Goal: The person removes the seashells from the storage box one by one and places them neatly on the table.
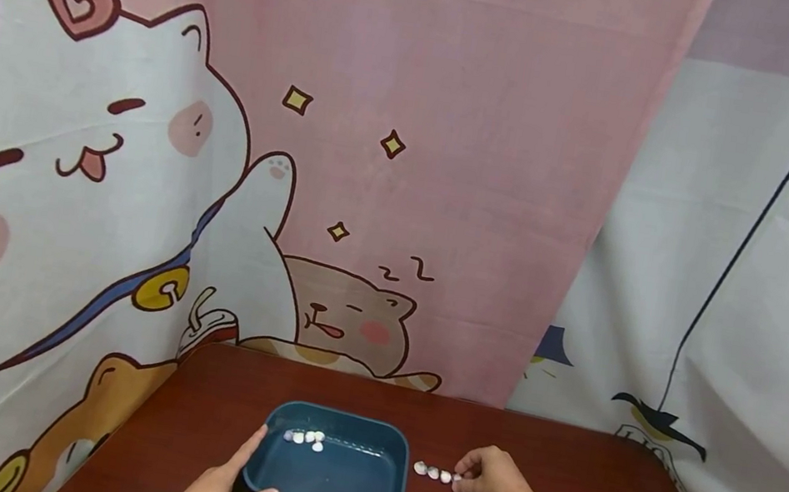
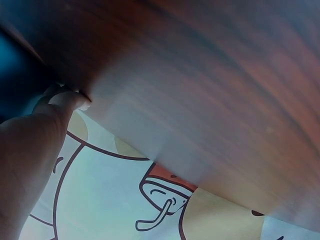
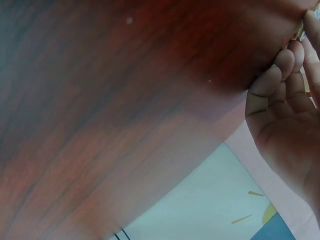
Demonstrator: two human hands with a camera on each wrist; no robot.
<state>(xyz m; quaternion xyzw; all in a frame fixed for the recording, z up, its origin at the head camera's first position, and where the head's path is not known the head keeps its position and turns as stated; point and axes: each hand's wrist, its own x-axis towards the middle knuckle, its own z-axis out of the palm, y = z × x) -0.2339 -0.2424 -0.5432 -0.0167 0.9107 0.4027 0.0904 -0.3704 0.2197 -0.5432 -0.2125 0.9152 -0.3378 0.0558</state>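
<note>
A dark blue rectangular tray (image 1: 401,482) sits on the table. Inside, near its back left corner, lies a small cluster of whitish shell-like pieces (image 1: 298,438). My left hand (image 1: 219,490) grips the tray's front left corner, its thumb over the front rim and its fingers along the left side. To the right of the tray, several similar pieces (image 1: 433,473) form a short row on the table. At the row's right end, my right hand (image 1: 493,483) pinches a small whitish shell-like piece (image 1: 457,478) between thumb and forefinger. In the right wrist view, the other fingers (image 3: 267,82) are curled near the tabletop.
The reddish-brown wooden table (image 1: 561,463) runs back to a hanging cloth (image 1: 476,207) printed with cartoon cats. Another pale stretch of cloth (image 1: 762,272) hangs along the right side. The tray's walls stand above the tabletop.
</note>
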